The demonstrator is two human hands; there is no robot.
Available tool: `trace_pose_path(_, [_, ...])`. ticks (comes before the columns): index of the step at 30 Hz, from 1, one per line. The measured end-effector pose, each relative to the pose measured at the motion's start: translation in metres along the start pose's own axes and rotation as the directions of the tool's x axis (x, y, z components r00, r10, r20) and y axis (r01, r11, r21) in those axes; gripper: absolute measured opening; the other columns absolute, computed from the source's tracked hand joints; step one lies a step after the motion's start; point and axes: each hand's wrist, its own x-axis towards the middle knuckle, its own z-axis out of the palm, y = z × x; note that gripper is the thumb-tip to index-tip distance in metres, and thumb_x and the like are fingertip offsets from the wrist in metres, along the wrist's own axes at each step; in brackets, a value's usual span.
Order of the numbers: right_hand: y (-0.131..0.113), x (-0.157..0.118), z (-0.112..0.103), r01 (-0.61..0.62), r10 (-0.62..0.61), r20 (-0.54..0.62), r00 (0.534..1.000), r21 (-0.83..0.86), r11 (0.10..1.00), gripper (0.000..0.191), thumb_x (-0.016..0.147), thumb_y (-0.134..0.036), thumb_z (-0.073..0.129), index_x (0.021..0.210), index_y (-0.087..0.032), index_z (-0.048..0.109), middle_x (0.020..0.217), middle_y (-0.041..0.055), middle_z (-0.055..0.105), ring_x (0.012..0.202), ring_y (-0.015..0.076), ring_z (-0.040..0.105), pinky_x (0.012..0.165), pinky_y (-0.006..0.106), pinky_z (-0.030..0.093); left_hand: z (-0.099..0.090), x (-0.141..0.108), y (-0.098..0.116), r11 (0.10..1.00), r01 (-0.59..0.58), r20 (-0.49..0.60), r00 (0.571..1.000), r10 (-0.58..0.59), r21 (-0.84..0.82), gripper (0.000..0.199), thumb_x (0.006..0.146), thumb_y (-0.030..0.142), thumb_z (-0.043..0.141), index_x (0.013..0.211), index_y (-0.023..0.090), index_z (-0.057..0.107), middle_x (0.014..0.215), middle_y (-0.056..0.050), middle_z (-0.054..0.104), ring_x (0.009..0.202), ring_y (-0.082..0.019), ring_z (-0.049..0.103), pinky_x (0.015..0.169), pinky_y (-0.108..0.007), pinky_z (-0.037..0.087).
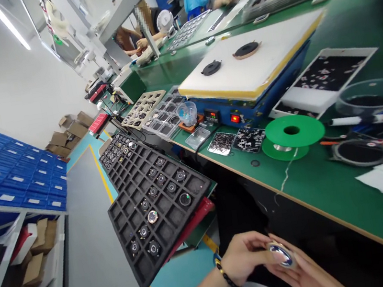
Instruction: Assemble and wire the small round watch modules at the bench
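Left hand (245, 257) | right hand (303, 277) | fingers (265, 241) of both curled, pinching the rim of a round watch-like part (281, 254), blue glass face showing, held between the 2 hands near a tilted black foam tray (141, 263) | risk: a slipping pinch could drop it; fingertips could smear the glass; a knock could spill the tray

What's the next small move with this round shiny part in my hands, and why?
Probably set the round shiny metal part from your left hand and right hand into a free square cell of the black foam tray: that tray holds similar round parts, one per cell, and several cells look unfilled.
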Motion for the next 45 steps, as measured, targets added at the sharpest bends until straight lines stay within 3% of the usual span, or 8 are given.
trace_pose_path(3, [-0.003,-0.006,0.009,-0.010,0.013,-0.057,0.998,0.055,0.998,0.069,0.079,-0.070,0.075,0.136,-0.031,0.070,0.134,0.0164,0.070,0.125,0.0422,0.066,0.112,0.063,0.048,0.003,-0.003,0.005,0.996,-0.035,0.037,0.999,0.032,0.088,0.064,0.040,0.052,0.104,0.080,0.011,0.074,0.082,-0.007,0.072,0.069,-0.015,0.062,0.077,-0.033,0.049])
trace_pose_path(6, [-0.002,-0.023,0.022,0.105,-0.096,-0.054,0.994,0.179,0.978,0.058,0.082,-0.068,0.076,0.127,-0.031,0.073,0.138,0.0126,0.069,0.129,0.0371,0.064,0.117,0.062,0.042,0.004,-0.011,0.012,0.983,-0.080,0.104,0.993,0.064,0.167,0.058,0.054,0.055,0.100,0.083,0.013,0.074,0.082,-0.006,0.073,0.071,-0.016,0.063,0.077,-0.032,0.050])
trace_pose_path(11, [-0.007,-0.038,0.031,0.163,-0.186,0.073,0.980,0.250,0.954,0.047,0.095,-0.060,0.067,0.131,-0.030,0.067,0.138,0.0096,0.067,0.131,0.0298,0.060,0.118,0.056,0.041,-0.004,-0.016,0.017,0.965,-0.092,0.202,0.979,0.042,0.246,0.037,0.073,0.041,0.094,0.094,0.017,0.076,0.087,-0.004,0.073,0.079,-0.016,0.063,0.081,-0.029,0.048])
trace_pose_path(14, [-0.011,-0.042,0.031,0.176,-0.210,0.111,0.971,0.258,0.950,0.044,0.100,-0.062,0.057,0.128,-0.029,0.067,0.130,0.0086,0.069,0.126,0.0272,0.063,0.114,0.052,0.045,-0.006,-0.018,0.018,0.937,-0.142,0.225,0.972,0.071,0.320,0.030,0.076,0.034,0.092,0.097,0.017,0.079,0.091,-0.004,0.071,0.083,-0.016,0.061,0.082,-0.028,0.046])
trace_pose_path(18, [-0.012,-0.043,0.031,0.194,-0.224,0.098,0.970,0.252,0.948,0.037,0.100,-0.055,0.062,0.123,-0.026,0.067,0.112,0.0064,0.072,0.113,0.0231,0.067,0.108,0.045,0.048,-0.003,-0.022,0.020,0.837,-0.271,0.259,0.952,0.161,0.475,0.028,0.080,0.038,0.088,0.097,0.017,0.080,0.089,-0.004,0.066,0.082,-0.017,0.058,0.080,-0.029,0.045])
trace_pose_path(23, [-0.011,-0.044,0.029,0.191,-0.221,0.088,0.971,0.263,0.946,0.033,0.100,-0.051,0.064,0.120,-0.024,0.068,0.110,0.0055,0.071,0.110,0.0207,0.066,0.104,0.040,0.050,0.001,-0.023,0.019,0.772,-0.291,0.258,0.951,0.169,0.565,0.030,0.082,0.043,0.086,0.098,0.018,0.080,0.085,-0.003,0.063,0.081,-0.017,0.057,0.080,-0.031,0.045])
trace_pose_path(38, [-0.008,-0.043,0.025,0.156,-0.196,0.066,0.978,0.392,0.907,0.025,0.097,-0.041,0.069,0.114,-0.023,0.070,0.101,0.0034,0.072,0.099,0.0185,0.069,0.100,0.039,0.055,0.006,-0.023,0.016,0.833,-0.175,0.200,0.977,0.079,0.525,0.030,0.078,0.040,0.090,0.093,0.017,0.077,0.087,-0.004,0.069,0.082,-0.018,0.060,0.080,-0.028,0.047])
trace_pose_path(45, [-0.008,-0.049,0.023,0.102,-0.182,0.128,0.975,0.469,0.878,0.048,0.099,-0.043,0.067,0.144,-0.027,0.060,0.134,0.0094,0.069,0.113,0.0223,0.071,0.114,0.049,0.047,0.012,-0.021,0.018,0.910,-0.094,0.195,0.981,0.015,0.403,0.034,0.087,0.044,0.081,0.103,0.017,0.068,0.091,-0.004,0.071,0.082,-0.016,0.063,0.077,-0.027,0.050])
